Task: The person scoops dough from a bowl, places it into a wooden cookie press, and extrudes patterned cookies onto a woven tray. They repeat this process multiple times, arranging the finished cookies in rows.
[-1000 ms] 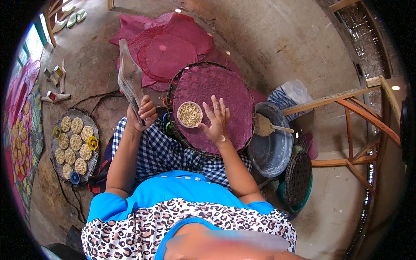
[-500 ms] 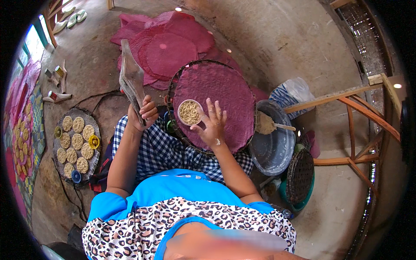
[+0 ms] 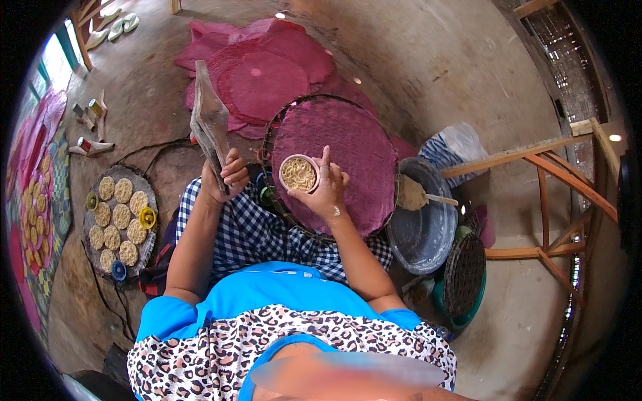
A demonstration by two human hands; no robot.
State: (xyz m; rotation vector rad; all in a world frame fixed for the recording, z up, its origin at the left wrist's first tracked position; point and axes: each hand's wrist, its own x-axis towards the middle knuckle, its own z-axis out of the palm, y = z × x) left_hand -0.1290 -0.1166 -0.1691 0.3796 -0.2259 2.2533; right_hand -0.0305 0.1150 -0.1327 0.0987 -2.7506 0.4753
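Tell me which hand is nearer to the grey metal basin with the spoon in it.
Right. The right hand rests on the purple mat-covered tray by the small noodle-filled ring, just left of the basin. The left hand grips a flat board, farther left.

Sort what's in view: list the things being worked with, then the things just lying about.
In use:
- small round mould of pale strands, under the right hand
- purple-lined tray
- flat board in the left hand

Lying about:
- grey basin
- tray of finished rounds
- stacked purple mats
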